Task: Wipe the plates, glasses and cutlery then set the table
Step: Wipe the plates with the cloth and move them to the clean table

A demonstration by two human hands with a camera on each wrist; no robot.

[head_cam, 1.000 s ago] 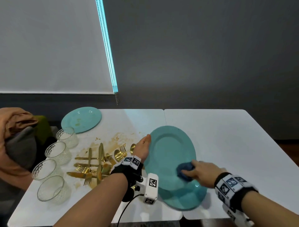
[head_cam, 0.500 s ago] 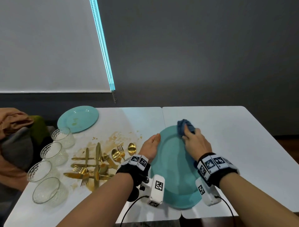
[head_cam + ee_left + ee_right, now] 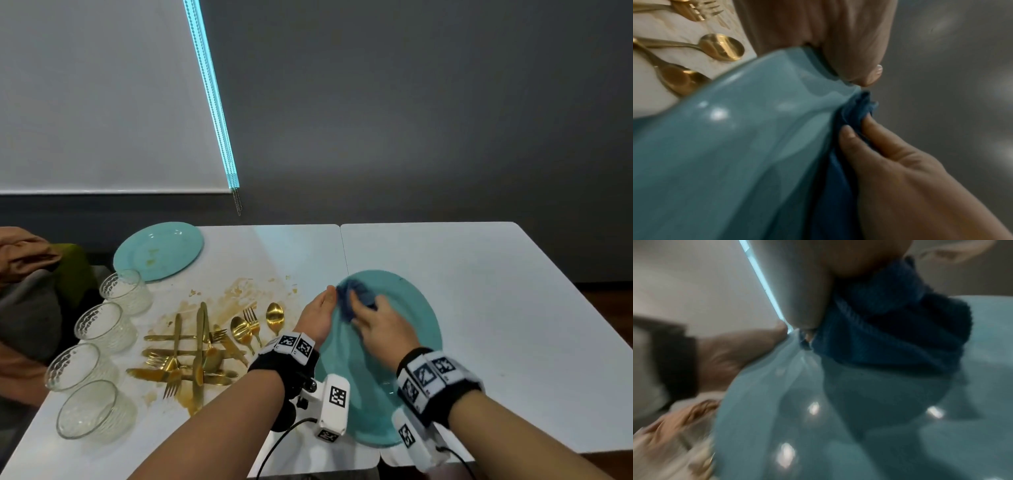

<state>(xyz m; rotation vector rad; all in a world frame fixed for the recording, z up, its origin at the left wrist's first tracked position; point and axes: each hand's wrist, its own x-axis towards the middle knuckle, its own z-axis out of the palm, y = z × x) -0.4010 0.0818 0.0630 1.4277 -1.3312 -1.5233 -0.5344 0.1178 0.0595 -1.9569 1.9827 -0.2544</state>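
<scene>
Plate (image 3: 404, 346) wiping, with 1 plate tilted above the bench (image 3: 496, 308).
Left hand (image 3: 317, 320) is gripping its rim; right hand (image 3: 383, 329) is pinching the blue cloth (image 3: 356, 296) beside that grip. Next, probably sweeping the remaining surface.

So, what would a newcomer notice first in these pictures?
Near the table's front edge, the left hand holds a big teal plate by its rim while the right hand rubs it with a dark blue cloth. To the left lie gold cutlery on brown smears, four glasses and a second, stained plate.
</scene>
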